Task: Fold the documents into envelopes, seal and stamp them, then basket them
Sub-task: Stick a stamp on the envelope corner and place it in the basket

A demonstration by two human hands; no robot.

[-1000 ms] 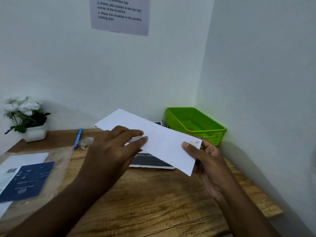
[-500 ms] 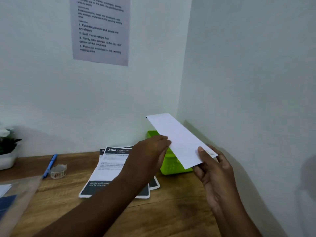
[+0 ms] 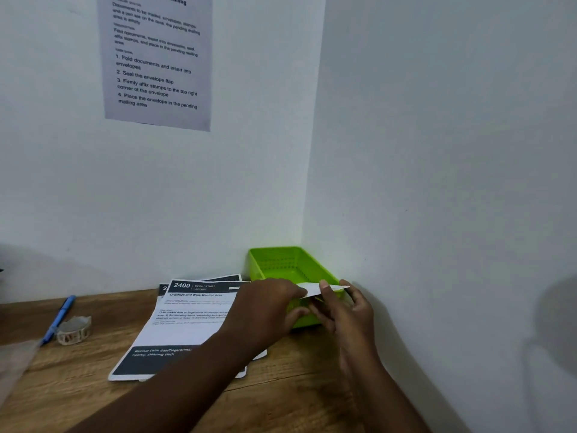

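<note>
Envelope in both our hands, held nearly flat just above the near end of the green basket, which sits in the corner where the two walls meet. Our left hand grips it from the left with curled fingers, and our right hand pinches its right part, thumb on top. Both hands hide most of the envelope and the basket's near wall. Beside the basket on the wooden surface lie the printed documents, fanned in a small stack, partly covered by our left forearm. Farther left rest a roll of stamps and a blue pen, touching or nearly so. An instruction sheet hangs on the wall above.
</note>
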